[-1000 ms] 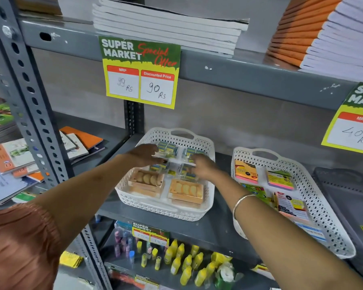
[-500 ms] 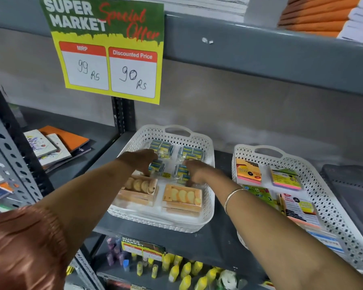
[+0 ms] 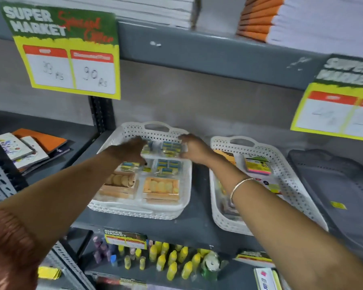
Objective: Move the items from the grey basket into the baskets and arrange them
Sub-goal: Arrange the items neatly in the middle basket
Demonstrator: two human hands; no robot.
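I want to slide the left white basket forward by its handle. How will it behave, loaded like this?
The white basket looks like thin perforated plastic, so its wall may flex when pulled. Its load, small blue packets and flat orange boxes, seems light, so it should slide easily on the smooth grey shelf. The loose packets could shift if jerked.

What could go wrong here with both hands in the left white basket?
1. The left hand and right hand squeeze the back row of small blue-and-yellow packets from both sides; the packets could buckle upward or topple out of line.
2. The right forearm crosses the right white perforated basket and may snag its rim on withdrawal.
3. The left white perforated basket sits near the shelf's front edge; pulling it could tip it.
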